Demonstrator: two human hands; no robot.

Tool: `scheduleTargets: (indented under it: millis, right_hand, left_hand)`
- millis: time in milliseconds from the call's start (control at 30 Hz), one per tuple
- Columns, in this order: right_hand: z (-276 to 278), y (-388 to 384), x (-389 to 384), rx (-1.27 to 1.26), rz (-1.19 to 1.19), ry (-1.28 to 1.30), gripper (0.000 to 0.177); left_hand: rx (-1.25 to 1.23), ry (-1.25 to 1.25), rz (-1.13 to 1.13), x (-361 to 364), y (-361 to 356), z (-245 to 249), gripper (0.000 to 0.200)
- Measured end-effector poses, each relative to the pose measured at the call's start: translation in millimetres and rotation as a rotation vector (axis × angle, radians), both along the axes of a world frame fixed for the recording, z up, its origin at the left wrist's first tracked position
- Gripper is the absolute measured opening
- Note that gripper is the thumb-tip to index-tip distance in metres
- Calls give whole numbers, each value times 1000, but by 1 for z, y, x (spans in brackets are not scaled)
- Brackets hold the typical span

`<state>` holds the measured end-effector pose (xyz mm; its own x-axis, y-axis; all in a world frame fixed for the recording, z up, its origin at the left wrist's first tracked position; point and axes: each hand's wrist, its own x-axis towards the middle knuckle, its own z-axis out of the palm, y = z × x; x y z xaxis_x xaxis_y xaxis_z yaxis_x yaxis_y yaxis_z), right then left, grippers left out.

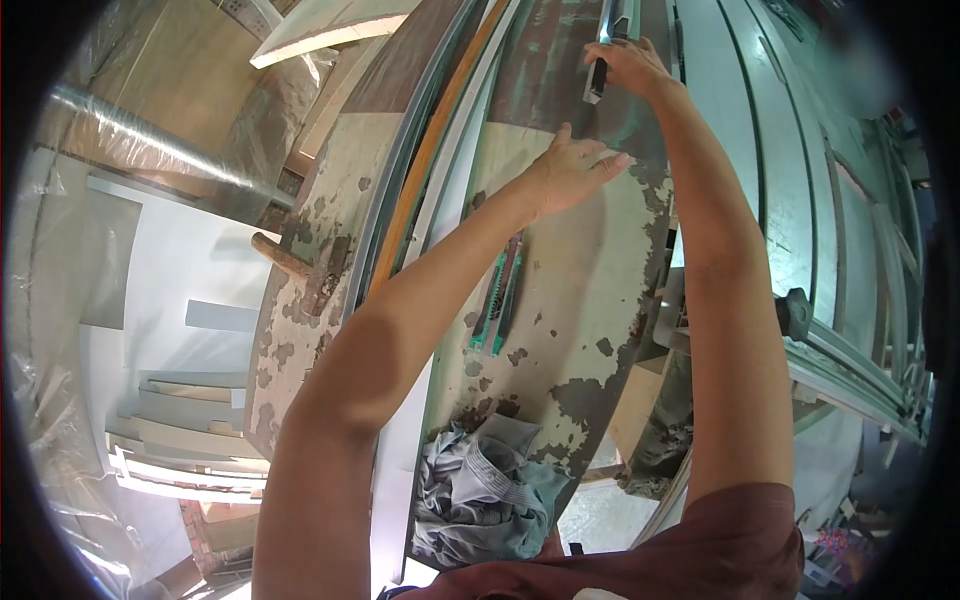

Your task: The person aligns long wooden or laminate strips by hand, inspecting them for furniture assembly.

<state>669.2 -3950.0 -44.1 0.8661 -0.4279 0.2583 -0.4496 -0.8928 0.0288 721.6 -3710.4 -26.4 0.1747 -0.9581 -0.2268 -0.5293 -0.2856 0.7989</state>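
Observation:
My right hand (630,68) is closed around a metal-and-black tool (597,78) at the top of the worn workbench (570,290). Below and to its left, my left hand (575,172) hovers over the bench with its fingers apart and nothing in it. A green-edged tool with a dark middle (495,300) lies on the bench under my left forearm. Long strips, one of them orange-brown (435,135), run along the bench to the left of my left hand.
A hammer with a wooden handle (283,257) lies at the bench's left edge. A crumpled grey cloth (485,490) sits near my body. Long pale panels (735,120) and metal rails (850,370) stand at right; plastic-wrapped boards (150,110) are at left.

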Motion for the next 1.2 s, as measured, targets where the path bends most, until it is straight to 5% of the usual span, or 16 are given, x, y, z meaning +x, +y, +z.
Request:
scheduleTargets:
  millis: [233,367,500,633,733,800,933,1100,1200]
  right_hand:
    - [-12,-33,11,66,-70,-68,37]
    - [-19,-42,16,124,-97,-153,41]
    - [-25,-44,25,126,-188,-203,38]
    - [-12,-32,20,36,-164,-61,35]
    - [1,-6,13,9,-102,-17,34]
    - [14,27,8,0,-94,4,32]
    - [36,109,-5,-102,182,-113,28]
    - [75,279,-47,-162,574,-394,20]
    - [72,407,-79,-72,803,-542,24]
  left_hand:
    - [61,70,-32,6,43,11,74]
    - [74,375,-56,-1,123,27,70]
    - [52,91,-202,0,233,65,52]
    - [204,392,323,-4,360,73,56]
    - [173,273,475,-19,417,98,71]
    - [74,291,768,-30,445,111,95]
    - [-136,295,833,-38,479,106,97]
    - [-237,415,520,-31,465,107,86]
    - [47,684,410,-21,441,114,84]
